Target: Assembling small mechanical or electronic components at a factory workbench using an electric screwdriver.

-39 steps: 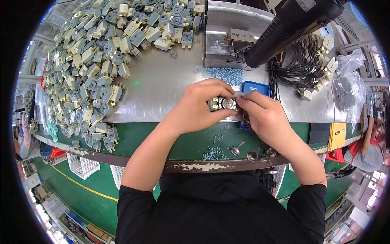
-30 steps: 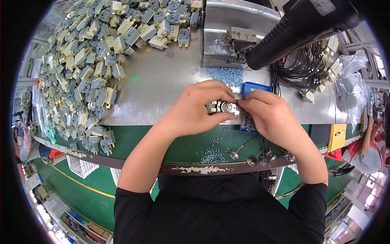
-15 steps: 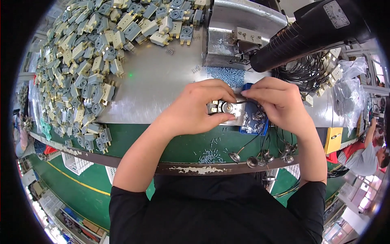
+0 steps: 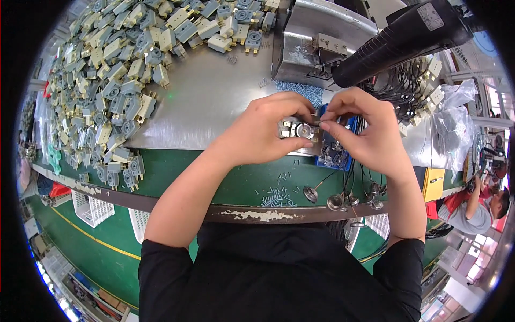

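My left hand (image 4: 263, 129) is closed around a small switch-like part (image 4: 304, 130) with a round metal disc and pale terminals, its thumb along the near side and fingers along the far side. Beneath the part lies a flat metal plate (image 4: 316, 146). My right hand (image 4: 367, 131) pinches thumb and fingertips together right beside the part, at its right edge; something thin shows between them, too small to name. Under the right hand stands a blue tray (image 4: 350, 155) of small metal pieces, partly hidden by the hand.
Grey and cream switch housings (image 4: 115, 80) are heaped at left. Blue screws (image 4: 298, 90) lie beyond my hands, loose screws (image 4: 277, 197) nearer. Wired metal caps (image 4: 335, 202) hang at the table's edge. A black ribbed cylinder (image 4: 386, 51) slants overhead beside a metal fixture (image 4: 306, 37).
My right fingertips have come down to the right edge of the part and the thumb has bent in toward the fingers. The left hand keeps its hold. The whole view has shifted slightly.
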A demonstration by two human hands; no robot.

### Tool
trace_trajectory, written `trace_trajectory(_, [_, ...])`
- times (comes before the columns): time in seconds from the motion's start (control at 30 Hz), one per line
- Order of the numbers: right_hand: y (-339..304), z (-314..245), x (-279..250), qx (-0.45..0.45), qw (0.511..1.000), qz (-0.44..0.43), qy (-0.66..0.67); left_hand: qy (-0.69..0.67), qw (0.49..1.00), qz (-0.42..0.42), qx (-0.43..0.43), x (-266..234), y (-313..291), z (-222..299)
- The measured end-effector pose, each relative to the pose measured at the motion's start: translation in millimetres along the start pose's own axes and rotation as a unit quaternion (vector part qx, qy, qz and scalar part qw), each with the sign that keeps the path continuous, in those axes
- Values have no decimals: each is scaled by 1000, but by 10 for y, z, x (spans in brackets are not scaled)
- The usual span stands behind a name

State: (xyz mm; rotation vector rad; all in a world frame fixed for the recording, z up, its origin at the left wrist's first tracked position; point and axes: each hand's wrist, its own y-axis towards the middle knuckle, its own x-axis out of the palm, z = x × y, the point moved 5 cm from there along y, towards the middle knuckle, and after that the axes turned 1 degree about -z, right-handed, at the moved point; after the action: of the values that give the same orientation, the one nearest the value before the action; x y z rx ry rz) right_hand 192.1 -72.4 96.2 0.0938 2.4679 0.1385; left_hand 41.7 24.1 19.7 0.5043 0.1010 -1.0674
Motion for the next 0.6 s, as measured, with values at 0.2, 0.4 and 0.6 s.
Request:
trace_trajectory(0.2, [59,39,130,34,998,-39,-36,-9,1000,-3,8,6,-41,-44])
trace_trajectory(0.4, [93,41,195,67,993,-76,-65,-7,1000,-15,-15,6,-26,-21])
trace_trajectory(0.6, [-43,91,241,41,991,-36,-125,-10,999,8,-37,8,-14,-10])
